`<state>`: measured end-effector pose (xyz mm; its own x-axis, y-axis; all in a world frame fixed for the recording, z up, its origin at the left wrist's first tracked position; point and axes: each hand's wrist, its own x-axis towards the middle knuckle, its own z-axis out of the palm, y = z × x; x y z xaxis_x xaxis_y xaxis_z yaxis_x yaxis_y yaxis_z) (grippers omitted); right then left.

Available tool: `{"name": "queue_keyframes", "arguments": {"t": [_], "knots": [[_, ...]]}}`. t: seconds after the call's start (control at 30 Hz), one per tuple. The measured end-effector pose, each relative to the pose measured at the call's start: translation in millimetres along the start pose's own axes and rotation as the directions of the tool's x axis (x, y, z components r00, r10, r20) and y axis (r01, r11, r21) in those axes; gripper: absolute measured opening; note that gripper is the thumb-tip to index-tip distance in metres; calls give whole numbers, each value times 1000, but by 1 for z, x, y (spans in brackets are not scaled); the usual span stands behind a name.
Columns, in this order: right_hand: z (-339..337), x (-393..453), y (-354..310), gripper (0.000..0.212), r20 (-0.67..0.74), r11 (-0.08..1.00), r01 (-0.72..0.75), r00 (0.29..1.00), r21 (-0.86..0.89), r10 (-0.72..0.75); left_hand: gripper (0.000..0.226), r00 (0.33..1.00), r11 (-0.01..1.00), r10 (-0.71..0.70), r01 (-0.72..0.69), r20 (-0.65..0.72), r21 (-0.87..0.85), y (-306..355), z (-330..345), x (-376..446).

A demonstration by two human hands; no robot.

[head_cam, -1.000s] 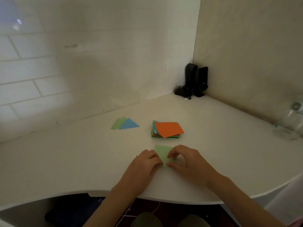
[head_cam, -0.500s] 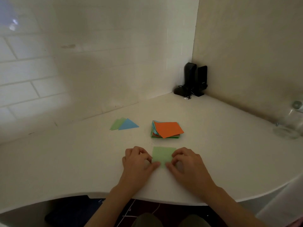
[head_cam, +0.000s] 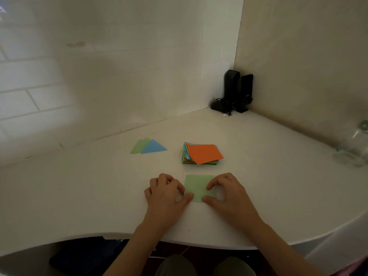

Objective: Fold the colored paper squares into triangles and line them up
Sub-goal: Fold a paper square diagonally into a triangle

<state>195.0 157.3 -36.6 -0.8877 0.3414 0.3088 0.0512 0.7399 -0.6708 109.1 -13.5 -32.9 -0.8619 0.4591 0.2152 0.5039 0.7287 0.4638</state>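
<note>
A light green paper square (head_cam: 197, 186) lies flat on the white table (head_cam: 89, 186) near its front edge. My left hand (head_cam: 165, 196) is at the square's left edge, fingers curled, thumb pinching the near left corner. My right hand (head_cam: 229, 196) is at the right edge, with index tip and thumb pinching the near right corner. Behind the square sits a stack of colored squares (head_cam: 203, 153) with an orange sheet on top. To the stack's left lie a folded blue triangle (head_cam: 153, 147) and a folded green triangle (head_cam: 139, 146), overlapping.
Two black speakers (head_cam: 237, 90) stand in the far corner where the walls meet. A clear glass jar (head_cam: 352, 148) lies at the right edge. The table's front edge curves just below my wrists.
My hands have drawn apart to the square's two sides, and the green paper now lies open and flat where a second ago it was mostly covered by my fingers.
</note>
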Motion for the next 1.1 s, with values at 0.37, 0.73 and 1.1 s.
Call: {"name": "queue_keyframes", "arguments": {"t": [0.37, 0.73, 1.1], "knots": [[-12, 16, 6, 52, 235, 995, -60, 969, -75, 76, 24, 982, 986, 164, -167, -93, -26, 7, -5, -4], [-25, 14, -13, 30, 210, 991, -96, 971, -90, 113, 21, 935, 929, 355, -351, -15, 115, 11, -11, -11], [-24, -11, -29, 16, 93, 996, 33, 995, -88, -25, 21, 889, 873, 440, -389, -130, 294, 16, -2, -22]]}}
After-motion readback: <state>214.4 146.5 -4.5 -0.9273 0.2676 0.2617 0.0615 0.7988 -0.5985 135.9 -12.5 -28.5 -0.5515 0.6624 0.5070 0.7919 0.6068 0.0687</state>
